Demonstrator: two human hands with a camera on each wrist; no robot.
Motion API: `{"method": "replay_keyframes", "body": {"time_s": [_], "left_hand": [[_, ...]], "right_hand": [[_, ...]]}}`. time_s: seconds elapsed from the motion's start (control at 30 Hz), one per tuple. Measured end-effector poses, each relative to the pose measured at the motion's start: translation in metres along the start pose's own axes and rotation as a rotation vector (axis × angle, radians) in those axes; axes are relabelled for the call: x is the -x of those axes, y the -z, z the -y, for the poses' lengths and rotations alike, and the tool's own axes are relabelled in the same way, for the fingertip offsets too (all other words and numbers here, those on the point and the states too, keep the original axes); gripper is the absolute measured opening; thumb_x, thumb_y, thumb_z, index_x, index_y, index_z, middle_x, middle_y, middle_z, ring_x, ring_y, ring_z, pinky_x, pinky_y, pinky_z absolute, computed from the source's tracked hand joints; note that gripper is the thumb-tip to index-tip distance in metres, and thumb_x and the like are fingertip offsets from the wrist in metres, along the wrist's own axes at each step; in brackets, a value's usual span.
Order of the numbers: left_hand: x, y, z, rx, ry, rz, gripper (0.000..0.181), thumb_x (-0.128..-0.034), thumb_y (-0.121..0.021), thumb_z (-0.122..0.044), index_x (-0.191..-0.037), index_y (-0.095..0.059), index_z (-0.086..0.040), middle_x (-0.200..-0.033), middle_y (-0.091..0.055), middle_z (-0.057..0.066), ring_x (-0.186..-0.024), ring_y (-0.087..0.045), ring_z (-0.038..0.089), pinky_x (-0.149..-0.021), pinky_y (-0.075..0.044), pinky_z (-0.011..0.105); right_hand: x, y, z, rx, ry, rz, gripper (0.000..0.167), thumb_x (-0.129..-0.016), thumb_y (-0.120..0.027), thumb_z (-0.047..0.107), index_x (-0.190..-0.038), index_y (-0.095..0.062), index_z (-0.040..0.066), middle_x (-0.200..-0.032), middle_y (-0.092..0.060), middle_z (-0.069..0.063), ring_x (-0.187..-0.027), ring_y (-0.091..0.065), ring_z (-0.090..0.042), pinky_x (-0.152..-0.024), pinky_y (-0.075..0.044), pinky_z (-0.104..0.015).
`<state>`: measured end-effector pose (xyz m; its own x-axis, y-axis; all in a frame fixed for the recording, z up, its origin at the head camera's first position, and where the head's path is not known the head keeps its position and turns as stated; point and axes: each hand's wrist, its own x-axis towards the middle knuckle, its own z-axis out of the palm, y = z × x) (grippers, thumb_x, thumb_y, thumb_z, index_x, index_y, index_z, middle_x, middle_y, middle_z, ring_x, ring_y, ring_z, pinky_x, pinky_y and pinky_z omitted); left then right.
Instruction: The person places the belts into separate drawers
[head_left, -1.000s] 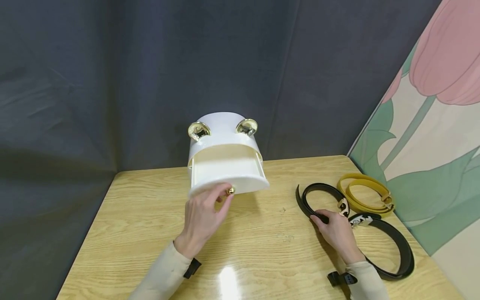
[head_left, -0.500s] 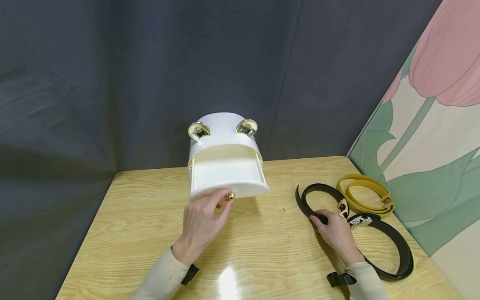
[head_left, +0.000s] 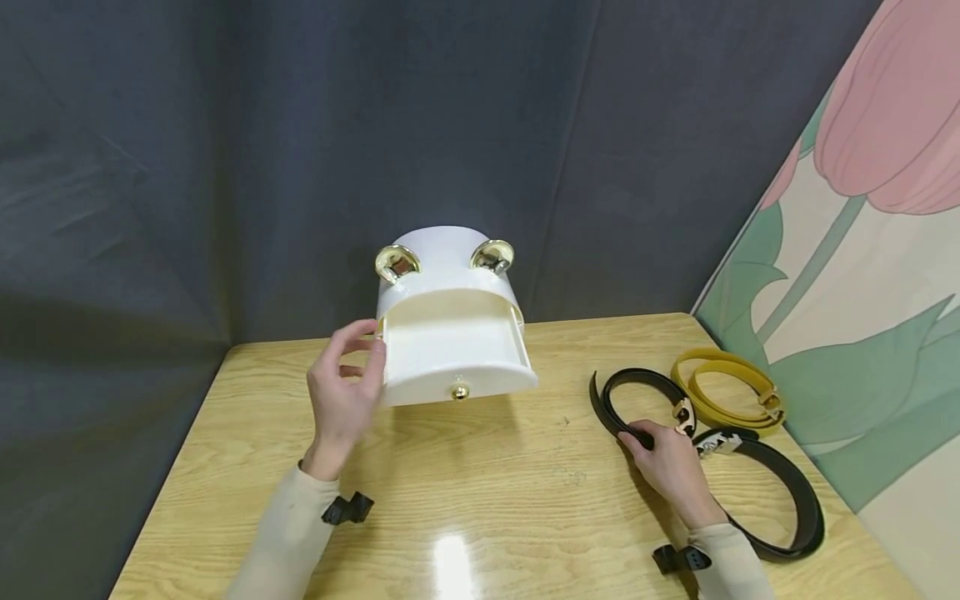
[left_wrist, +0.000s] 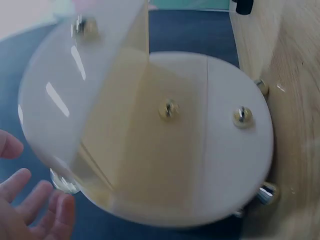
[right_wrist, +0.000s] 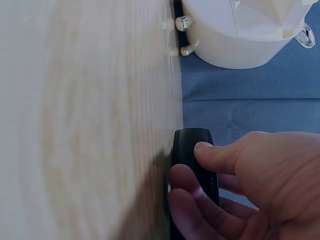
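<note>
A white rounded box (head_left: 448, 250) with two gold ear-like pieces stands at the back of the table, its top drawer (head_left: 457, 333) pulled out. On the drawer front is a gold knob (head_left: 460, 392). My left hand (head_left: 341, 400) is at the drawer's left side, thumb and fingers apart, holding nothing; whether it touches the box I cannot tell. In the left wrist view its fingers (left_wrist: 37, 210) are spread beside the box. My right hand (head_left: 670, 468) pinches a coiled black belt (head_left: 641, 374) with a gold buckle between thumb and fingers.
A coiled yellow belt (head_left: 731, 392) lies behind and to the right of the right hand. Another black belt (head_left: 807, 508), with a silver buckle, lies right of that hand. A dark curtain (head_left: 300, 167) hangs behind the table (head_left: 525, 483); a flowered wall panel (head_left: 862, 333) borders its right.
My left hand pulled the drawer slightly further out, then let go of the knob and moved left to the drawer's side. The right hand keeps its grip on the black belt.
</note>
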<state>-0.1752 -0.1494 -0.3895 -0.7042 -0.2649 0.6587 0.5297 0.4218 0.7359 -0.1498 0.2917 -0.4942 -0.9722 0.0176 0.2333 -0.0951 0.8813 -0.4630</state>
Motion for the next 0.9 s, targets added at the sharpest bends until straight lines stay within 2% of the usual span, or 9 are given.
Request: {"method": "replay_keyframes", "body": {"time_s": [0.07,0.13,0.3,0.4,0.53,0.7,0.9], "left_hand": [[-0.007,0.003,0.01,0.043,0.126,0.061,0.034,-0.1009,-0.069,-0.011,-0.135,-0.072,-0.01,-0.132,-0.074,0.01,-0.11,-0.068,0.011,-0.075,-0.051,0.013],[-0.013,0.004,0.018,0.078,0.21,0.124,0.042,-0.1032,-0.067,-0.012,-0.145,-0.066,-0.011,-0.145,-0.067,0.01,-0.125,-0.064,0.016,-0.084,-0.051,0.012],[-0.024,0.004,0.031,0.137,0.317,0.26,0.052,-0.1064,-0.063,-0.015,-0.157,-0.054,-0.011,-0.162,-0.052,0.011,-0.145,-0.052,0.03,-0.094,-0.048,0.009],[-0.027,0.002,0.034,0.145,0.34,0.308,0.054,-0.1057,-0.065,-0.017,-0.158,-0.052,-0.011,-0.156,-0.056,0.015,-0.144,-0.053,0.029,-0.093,-0.049,0.01],[-0.027,0.0,0.037,0.126,0.335,0.324,0.054,-0.1027,-0.068,-0.015,-0.155,-0.056,-0.01,-0.14,-0.063,0.019,-0.14,-0.057,0.029,-0.093,-0.051,0.014],[-0.027,0.0,0.041,0.096,0.334,0.311,0.054,-0.1005,-0.07,-0.014,-0.153,-0.059,-0.011,-0.137,-0.065,0.019,-0.139,-0.059,0.029,-0.093,-0.054,0.018],[-0.028,0.0,0.044,0.092,0.344,0.311,0.054,-0.1002,-0.069,-0.015,-0.153,-0.06,-0.012,-0.14,-0.065,0.019,-0.139,-0.06,0.03,-0.091,-0.053,0.013]], "right_hand": [[0.0,0.0,0.0,0.003,0.005,-0.002,0.03,-0.1,-0.077,0.022,-0.114,-0.078,-0.004,-0.106,-0.078,-0.028,-0.092,-0.075,-0.048,-0.08,-0.059,-0.063],[0.0,0.0,-0.001,0.006,0.011,-0.004,0.029,-0.1,-0.077,0.021,-0.113,-0.078,-0.004,-0.106,-0.078,-0.028,-0.092,-0.075,-0.048,-0.08,-0.059,-0.063],[0.0,0.001,0.002,0.008,0.004,0.008,0.027,-0.101,-0.075,0.019,-0.114,-0.077,-0.004,-0.105,-0.079,-0.027,-0.092,-0.075,-0.048,-0.081,-0.059,-0.063],[0.0,0.0,0.003,0.01,-0.005,0.016,0.027,-0.101,-0.075,0.019,-0.115,-0.077,-0.004,-0.106,-0.079,-0.027,-0.092,-0.075,-0.048,-0.081,-0.059,-0.063],[0.0,-0.001,0.003,0.01,0.003,0.01,0.027,-0.102,-0.074,0.018,-0.116,-0.077,-0.004,-0.106,-0.079,-0.027,-0.092,-0.075,-0.047,-0.081,-0.059,-0.063],[0.001,-0.001,0.003,0.017,0.023,-0.016,0.027,-0.102,-0.073,0.017,-0.116,-0.076,-0.006,-0.106,-0.078,-0.028,-0.09,-0.075,-0.048,-0.079,-0.059,-0.063],[0.002,0.0,0.005,0.029,0.031,-0.073,0.026,-0.1,-0.072,0.013,-0.115,-0.075,-0.009,-0.106,-0.077,-0.03,-0.088,-0.074,-0.05,-0.077,-0.059,-0.064]]}}
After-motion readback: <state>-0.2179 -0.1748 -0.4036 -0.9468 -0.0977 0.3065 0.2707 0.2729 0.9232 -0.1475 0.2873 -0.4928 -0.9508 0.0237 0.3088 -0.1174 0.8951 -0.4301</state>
